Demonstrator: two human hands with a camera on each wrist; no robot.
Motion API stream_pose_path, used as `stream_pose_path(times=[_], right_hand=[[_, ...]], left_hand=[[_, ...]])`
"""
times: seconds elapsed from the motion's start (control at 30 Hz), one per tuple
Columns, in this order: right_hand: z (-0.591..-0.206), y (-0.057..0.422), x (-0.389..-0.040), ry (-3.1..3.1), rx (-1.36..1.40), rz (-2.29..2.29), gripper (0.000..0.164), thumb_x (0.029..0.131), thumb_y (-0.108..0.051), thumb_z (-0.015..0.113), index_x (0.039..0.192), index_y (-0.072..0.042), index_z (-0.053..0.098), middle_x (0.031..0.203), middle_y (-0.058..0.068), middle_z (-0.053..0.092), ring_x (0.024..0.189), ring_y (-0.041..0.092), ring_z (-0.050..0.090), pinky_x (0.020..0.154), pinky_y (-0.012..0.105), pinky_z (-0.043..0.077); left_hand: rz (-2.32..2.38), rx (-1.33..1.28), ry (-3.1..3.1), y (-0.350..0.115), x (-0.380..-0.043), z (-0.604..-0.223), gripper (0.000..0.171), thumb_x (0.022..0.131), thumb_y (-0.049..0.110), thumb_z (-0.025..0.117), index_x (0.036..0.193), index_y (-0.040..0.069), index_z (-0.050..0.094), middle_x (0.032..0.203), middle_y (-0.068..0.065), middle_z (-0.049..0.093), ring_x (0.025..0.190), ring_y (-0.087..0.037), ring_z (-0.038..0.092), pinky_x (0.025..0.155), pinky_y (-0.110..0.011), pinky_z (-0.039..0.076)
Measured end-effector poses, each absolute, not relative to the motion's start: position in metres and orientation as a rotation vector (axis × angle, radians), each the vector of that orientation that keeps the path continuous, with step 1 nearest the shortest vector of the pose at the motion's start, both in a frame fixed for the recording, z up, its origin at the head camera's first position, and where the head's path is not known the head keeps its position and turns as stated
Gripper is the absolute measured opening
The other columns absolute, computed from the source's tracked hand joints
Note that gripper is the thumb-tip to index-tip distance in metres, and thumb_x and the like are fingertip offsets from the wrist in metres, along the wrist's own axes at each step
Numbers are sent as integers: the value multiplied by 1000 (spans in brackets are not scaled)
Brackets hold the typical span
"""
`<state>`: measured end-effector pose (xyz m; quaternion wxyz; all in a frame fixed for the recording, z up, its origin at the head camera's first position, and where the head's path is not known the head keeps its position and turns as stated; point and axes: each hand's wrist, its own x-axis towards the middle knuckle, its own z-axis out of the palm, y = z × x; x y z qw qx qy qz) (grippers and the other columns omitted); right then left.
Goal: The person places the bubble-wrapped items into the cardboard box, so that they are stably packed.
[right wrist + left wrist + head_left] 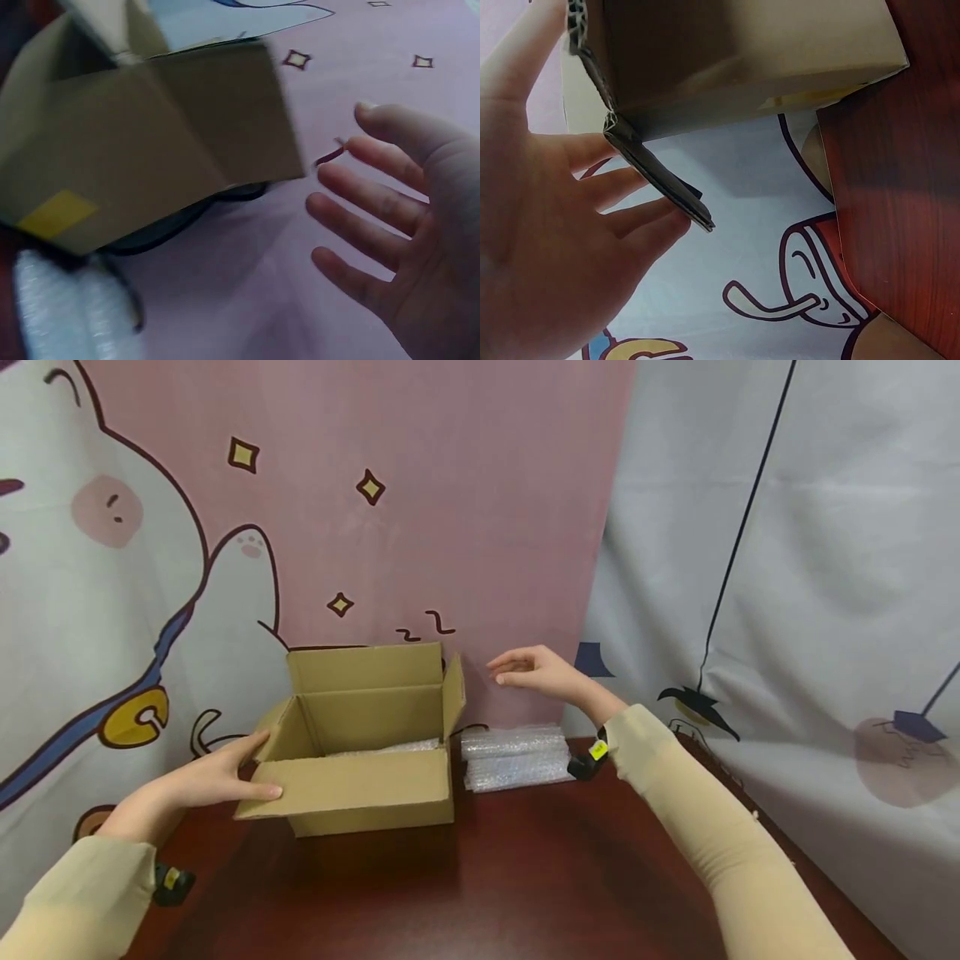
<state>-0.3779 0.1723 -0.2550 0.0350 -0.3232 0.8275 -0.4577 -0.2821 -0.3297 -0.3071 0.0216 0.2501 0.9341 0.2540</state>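
Note:
A cardboard box (371, 817) with raised and spread flaps stands on the table. At its left side is my left hand (213, 777), the thumb lying on the front flap and the fingers touching the left flap. In the left wrist view, the left hand's fingers (622, 187) are fairly straight against the flap edge; their tips are partly hidden. To the right of the box, my right hand (543, 672) is raised with loosely bent fingers and holds nothing. Clear bubble wrap (517, 758) lies below it. Some clear plastic (408, 747) shows inside the box.
The dark red wooden table (525, 877) extends in front of the box. A printed pink and white cloth backdrop (480, 510) hangs close behind it, and a pale cloth (810, 568) borders the right side.

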Motion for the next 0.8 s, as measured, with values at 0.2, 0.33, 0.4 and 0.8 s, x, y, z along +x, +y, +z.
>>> stream_pose_path(times=[0.2, 0.33, 0.4, 0.8], right_hand=[[-307, 184, -371, 2573, -1004, -1383, 34, 92, -21, 69, 123, -8, 66, 116, 8, 68, 102, 21, 66, 86, 39, 52], [-344, 190, -377, 2649, -1014, -1320, 37, 89, -23, 72, 122, -8, 67, 116, 8, 68, 100, 22, 65, 87, 40, 52], [-360, 193, -382, 2691, -989, -1288, 37, 88, -25, 73, 121, -9, 67, 116, 8, 68, 100, 21, 65, 88, 39, 51], [-430, 209, -400, 2864, -814, -1180, 50, 83, -32, 77, 125, -7, 66, 124, 9, 64, 118, 34, 55, 94, 52, 45]], left_hand=[[792, 781, 2899, -330, -282, -309, 101, 81, 28, 78, 146, -17, 16, 144, -41, 25, 129, -58, 27, 95, -68, 31], [792, 780, 2893, -330, -282, -309, 101, 81, 27, 78, 146, -18, 15, 144, -43, 24, 129, -59, 26, 95, -69, 30], [783, 769, 2894, -331, -281, -309, 101, 82, 28, 77, 146, -18, 14, 144, -43, 23, 129, -59, 26, 95, -69, 30], [783, 719, 2897, -330, -281, -310, 102, 82, 30, 77, 147, -17, 14, 145, -42, 22, 129, -59, 25, 94, -70, 30]])
